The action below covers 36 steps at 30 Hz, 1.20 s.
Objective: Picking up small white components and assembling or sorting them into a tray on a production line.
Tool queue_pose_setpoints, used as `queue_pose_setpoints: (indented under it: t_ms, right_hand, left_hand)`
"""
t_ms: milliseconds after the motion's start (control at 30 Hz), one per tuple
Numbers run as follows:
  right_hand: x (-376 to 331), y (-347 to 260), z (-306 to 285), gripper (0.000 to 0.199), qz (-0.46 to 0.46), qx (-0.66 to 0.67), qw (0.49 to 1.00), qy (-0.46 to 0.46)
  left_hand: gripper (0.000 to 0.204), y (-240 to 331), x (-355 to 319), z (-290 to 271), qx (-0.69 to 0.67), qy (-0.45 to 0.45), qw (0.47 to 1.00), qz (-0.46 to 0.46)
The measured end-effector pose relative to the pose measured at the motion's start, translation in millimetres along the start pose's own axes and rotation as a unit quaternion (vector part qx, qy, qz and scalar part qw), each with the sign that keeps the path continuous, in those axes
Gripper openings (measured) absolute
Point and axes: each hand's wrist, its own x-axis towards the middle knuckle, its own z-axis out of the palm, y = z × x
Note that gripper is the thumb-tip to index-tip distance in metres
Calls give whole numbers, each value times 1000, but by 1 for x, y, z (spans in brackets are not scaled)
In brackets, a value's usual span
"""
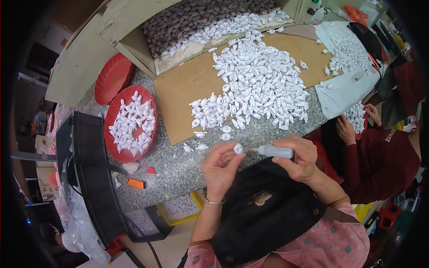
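Observation:
Between the thumb and fingers of my left hand (220,169) is a small white plastic piece (238,148) with a dark mark on its face. My right hand (298,156) is wrapped round a translucent squeeze bottle (275,151), tilted on its side. Its thin nozzle points left at the white piece, close to it; whether they touch I cannot tell. Just beyond my hands, a few loose white pieces (202,146) lie on the grey speckled table (172,172). Past them spreads a large heap of similar white pieces (263,80) on a brown cardboard sheet (178,98).
At the left, a red bowl (107,129) holds white pieces, beside another red bowl (112,76). An orange rectangular object (136,183) lies near the front edge. A wooden compartment (134,49) full of pieces stands behind. At right, a person in a maroon sleeve (380,154) handles pieces.

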Motion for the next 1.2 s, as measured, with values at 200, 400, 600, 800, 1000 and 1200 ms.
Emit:
queue_pose_setpoints:
  t_ms: [200, 400, 600, 800, 1000, 1200]
  right_hand:
    - [1, 1, -2, 29, 12, -6, 1000, -24]
    - [2, 2, 0, 28, 1, -4, 1000, -8]
    - [3, 0, 1, 27, -6, -8, 1000, -13]
    - [4, -2, 0, 27, -3, -6, 1000, -27]
    - [5, -3, 0, 26, 7, -2, 999, -35]
    - [6, -3, -1, 25, 0, -13, 999, -37]
  left_hand:
    - [36, -1, 1, 0, -7, -9, 1000, 12]
    - [34, -2, 1, 1, -4, -8, 1000, 2]
    - [33, -3, 1, 1, -12, -12, 1000, -6]
    - [31, -3, 1, 2, -20, -8, 1000, -10]
    - [30, -5, 3, 0, 2, -7, 1000, 1]
    - [30, -4, 3, -1, 18, 2, 1000, 10]
